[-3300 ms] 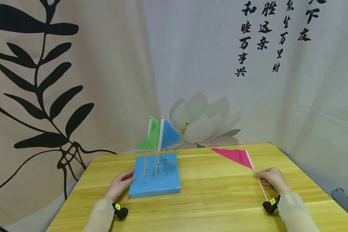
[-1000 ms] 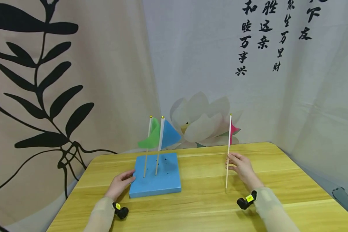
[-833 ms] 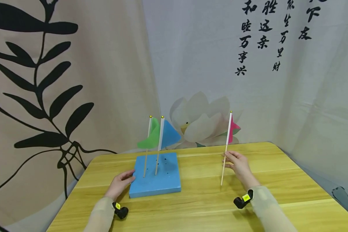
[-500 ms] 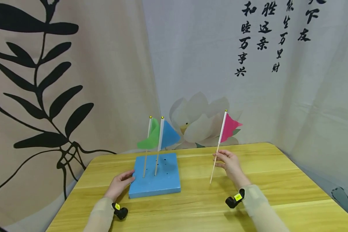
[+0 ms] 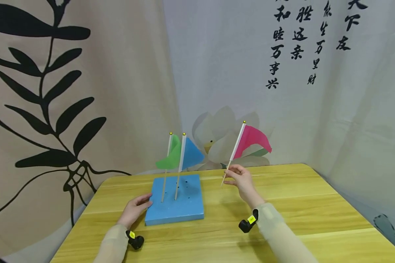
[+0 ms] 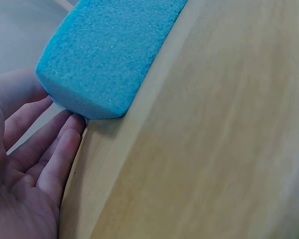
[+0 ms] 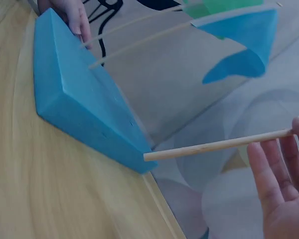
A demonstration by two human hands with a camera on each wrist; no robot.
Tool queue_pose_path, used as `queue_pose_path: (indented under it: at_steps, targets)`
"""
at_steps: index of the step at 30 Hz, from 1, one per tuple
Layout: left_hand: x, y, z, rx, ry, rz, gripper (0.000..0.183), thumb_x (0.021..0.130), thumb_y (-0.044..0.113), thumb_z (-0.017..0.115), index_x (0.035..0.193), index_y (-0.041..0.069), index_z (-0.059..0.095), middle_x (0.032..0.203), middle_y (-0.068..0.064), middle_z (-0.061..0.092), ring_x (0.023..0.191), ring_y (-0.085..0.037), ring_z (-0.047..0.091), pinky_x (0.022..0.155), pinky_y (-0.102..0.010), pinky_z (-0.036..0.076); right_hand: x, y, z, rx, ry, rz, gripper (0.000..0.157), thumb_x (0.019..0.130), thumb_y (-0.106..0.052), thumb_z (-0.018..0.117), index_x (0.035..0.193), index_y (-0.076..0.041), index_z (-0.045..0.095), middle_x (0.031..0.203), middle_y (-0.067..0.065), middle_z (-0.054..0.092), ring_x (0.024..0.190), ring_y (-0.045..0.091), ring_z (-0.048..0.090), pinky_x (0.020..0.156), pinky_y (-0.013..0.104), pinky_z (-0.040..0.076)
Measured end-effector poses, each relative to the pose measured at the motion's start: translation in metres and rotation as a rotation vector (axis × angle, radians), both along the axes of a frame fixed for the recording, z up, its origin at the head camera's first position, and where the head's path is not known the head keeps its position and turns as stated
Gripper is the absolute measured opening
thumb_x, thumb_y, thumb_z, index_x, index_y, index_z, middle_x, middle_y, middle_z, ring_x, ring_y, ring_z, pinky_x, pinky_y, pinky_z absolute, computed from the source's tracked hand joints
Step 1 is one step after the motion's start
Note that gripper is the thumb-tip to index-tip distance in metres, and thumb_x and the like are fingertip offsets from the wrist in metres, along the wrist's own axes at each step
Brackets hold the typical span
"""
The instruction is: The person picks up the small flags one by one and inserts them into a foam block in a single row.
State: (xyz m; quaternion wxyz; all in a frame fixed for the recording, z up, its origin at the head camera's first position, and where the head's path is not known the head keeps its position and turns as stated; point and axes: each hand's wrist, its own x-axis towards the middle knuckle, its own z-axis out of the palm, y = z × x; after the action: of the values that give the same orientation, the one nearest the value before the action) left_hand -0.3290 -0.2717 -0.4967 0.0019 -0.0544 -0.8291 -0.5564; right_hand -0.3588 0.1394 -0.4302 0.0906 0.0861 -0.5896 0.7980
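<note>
My right hand (image 5: 243, 182) pinches the wooden stick of a small pink flag (image 5: 251, 141), tilted in the air to the right of a blue foam block (image 5: 184, 210). In the right wrist view the bare lower end of the stick (image 7: 199, 148) points toward the block, and the pink cloth is out of sight. A green flag (image 5: 173, 155) and a blue flag (image 5: 191, 153) stand upright in the block's left half. At the block's left side rests my left hand (image 5: 136, 210); the left wrist view has its relaxed fingers (image 6: 60, 154) touching the foam edge.
Several small dark holes dot the block's top. All of this is on a wooden table (image 5: 283, 204). Behind it hangs a pale curtain (image 5: 135, 91) with printed leaves, a lotus and writing. Each wrist wears a black camera.
My right hand has lifted the pink flag from low on the right, raised it upright, and carried it left toward the block. The left hand has stayed at the block's side.
</note>
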Motion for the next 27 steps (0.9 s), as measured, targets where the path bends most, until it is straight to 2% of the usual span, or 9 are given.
queue_pose_path:
  at_steps: [4, 10, 13, 18, 20, 24, 27]
  targets:
    - [0.000, -0.002, -0.001, 0.010, -0.013, 0.004, 0.054, 0.094, 0.030, 0.065, 0.142, 0.008, 0.051, 0.143, -0.017, 0.047, 0.130, -0.035, 0.043, 0.106, -0.050, 0.038, -0.005, -0.019, 0.001, 0.003, 0.005, 0.005, 0.008, 0.090, 0.000, 0.067, 0.096, -0.002, 0.064, 0.092, 0.017, 0.065, 0.077, 0.020, 0.067, 0.069, 0.039, 0.060]
    - [0.001, -0.002, -0.003, 0.002, -0.013, 0.010, 0.055, 0.094, 0.030, 0.065, 0.142, 0.007, 0.051, 0.143, -0.018, 0.047, 0.129, -0.035, 0.044, 0.104, -0.050, 0.039, -0.009, -0.041, 0.003, 0.003, -0.011, 0.014, 0.012, 0.089, -0.001, 0.069, 0.100, 0.000, 0.065, 0.098, 0.022, 0.064, 0.081, 0.024, 0.067, 0.072, 0.044, 0.059]
    - [0.000, -0.001, -0.002, 0.005, -0.012, 0.012, 0.054, 0.094, 0.029, 0.065, 0.142, 0.007, 0.051, 0.142, -0.018, 0.048, 0.129, -0.035, 0.045, 0.104, -0.049, 0.040, -0.010, -0.049, 0.003, 0.010, 0.001, 0.028, 0.014, 0.088, -0.004, 0.070, 0.101, -0.001, 0.065, 0.098, 0.020, 0.065, 0.083, 0.025, 0.068, 0.073, 0.044, 0.059]
    - [-0.001, -0.001, -0.003, 0.023, -0.006, 0.015, 0.053, 0.094, 0.028, 0.066, 0.141, 0.006, 0.052, 0.141, -0.017, 0.049, 0.128, -0.034, 0.046, 0.104, -0.049, 0.040, -0.012, -0.061, -0.004, 0.011, 0.085, 0.076, 0.010, 0.090, -0.008, 0.068, 0.099, -0.003, 0.065, 0.095, 0.013, 0.066, 0.085, 0.028, 0.068, 0.072, 0.040, 0.059]
    - [-0.002, -0.001, -0.004, 0.027, -0.004, 0.017, 0.054, 0.094, 0.028, 0.066, 0.140, 0.006, 0.052, 0.141, -0.017, 0.049, 0.128, -0.034, 0.046, 0.104, -0.049, 0.040, -0.012, -0.066, -0.006, 0.004, 0.103, 0.092, 0.009, 0.091, -0.007, 0.067, 0.099, -0.004, 0.065, 0.094, 0.010, 0.066, 0.085, 0.026, 0.068, 0.074, 0.044, 0.059]
    - [-0.002, -0.001, -0.005, 0.022, -0.001, 0.024, 0.054, 0.093, 0.029, 0.067, 0.140, 0.007, 0.053, 0.140, -0.017, 0.050, 0.127, -0.034, 0.047, 0.104, -0.049, 0.041, -0.014, -0.076, -0.007, 0.001, 0.062, 0.099, 0.019, 0.092, -0.006, 0.066, 0.106, 0.006, 0.061, 0.093, 0.010, 0.065, 0.083, 0.021, 0.068, 0.082, 0.056, 0.053]
    - [-0.002, 0.000, -0.004, 0.018, 0.001, 0.027, 0.053, 0.094, 0.028, 0.066, 0.140, 0.007, 0.053, 0.139, -0.017, 0.051, 0.126, -0.034, 0.047, 0.103, -0.049, 0.041, -0.017, -0.081, -0.007, 0.021, 0.035, 0.095, 0.028, 0.092, -0.005, 0.065, 0.111, 0.014, 0.056, 0.099, 0.018, 0.066, 0.084, 0.021, 0.068, 0.085, 0.060, 0.050]
